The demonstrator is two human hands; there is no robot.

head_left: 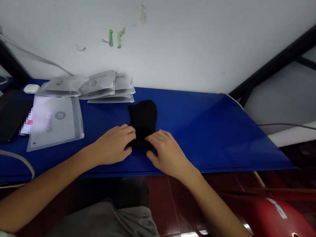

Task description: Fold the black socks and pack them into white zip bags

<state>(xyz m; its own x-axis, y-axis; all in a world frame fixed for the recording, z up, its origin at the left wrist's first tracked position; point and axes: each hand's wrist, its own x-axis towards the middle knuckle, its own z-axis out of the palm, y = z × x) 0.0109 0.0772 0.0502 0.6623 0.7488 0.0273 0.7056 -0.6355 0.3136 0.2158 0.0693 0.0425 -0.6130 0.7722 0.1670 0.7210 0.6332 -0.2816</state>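
A black cloth item (144,117) lies on the blue table (193,119) near its front edge, its far end rounded and its near end folded or rolled into a band. My left hand (115,144) grips the left end of that band, fingers over the top and thumb on the near side. On the right end, my right hand (166,151) holds it the same way. The cloth's underside is hidden.
Stacked frosted zip bags (98,84) lie at the back left, with one larger bag (57,120) over a lit screen. A black phone (9,119) and a white case (31,88) are farther left. A red stool (280,230) stands at the lower right.
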